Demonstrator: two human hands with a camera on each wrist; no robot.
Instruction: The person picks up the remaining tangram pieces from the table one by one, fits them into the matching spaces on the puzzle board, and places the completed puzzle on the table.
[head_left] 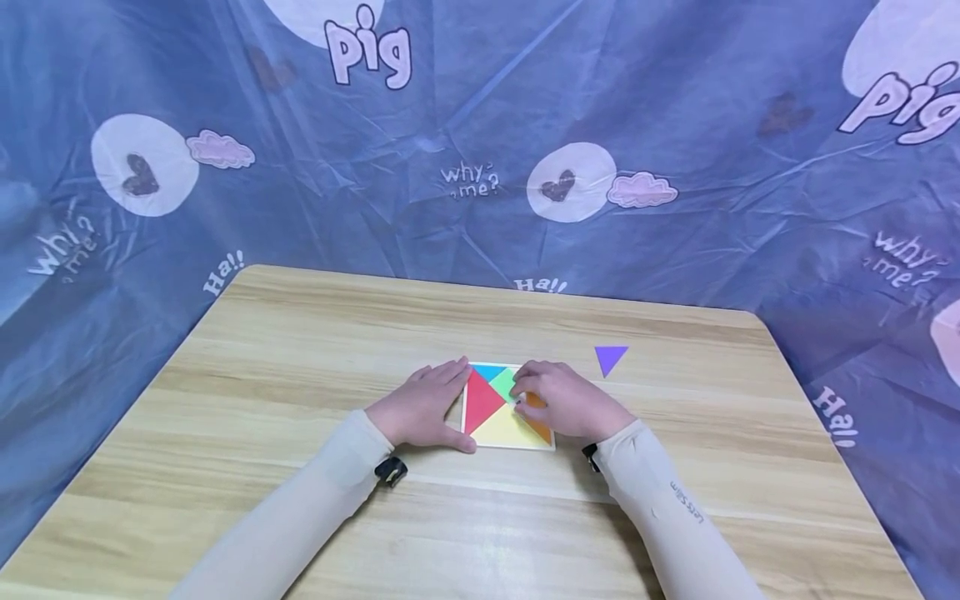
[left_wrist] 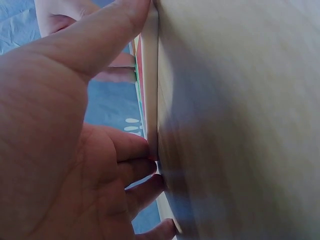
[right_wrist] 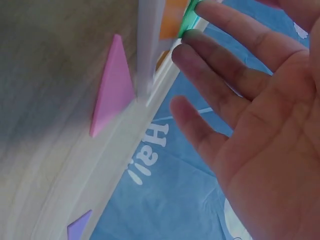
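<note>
A shallow pale tray [head_left: 517, 448] holds flat tangram pieces: a red triangle [head_left: 480, 402], a yellow triangle [head_left: 498, 430], a blue piece [head_left: 486, 370], a green piece [head_left: 504, 383] and an orange piece [head_left: 542, 430]. My left hand [head_left: 423, 408] spans the tray's left side, thumb by the front corner and fingers by the back one, touching its edge. Over the tray's right part, my right hand [head_left: 566, 400] has its fingertips at the green piece, fingers slightly bent. It covers part of the orange piece and the tray's right rim.
A purple triangle [head_left: 611, 358] lies on the wooden table [head_left: 300, 333] behind and right of the tray. In the right wrist view a pink triangle [right_wrist: 114, 95] lies close beside the tray's right side. A printed blue cloth [head_left: 420, 225] hangs behind the table.
</note>
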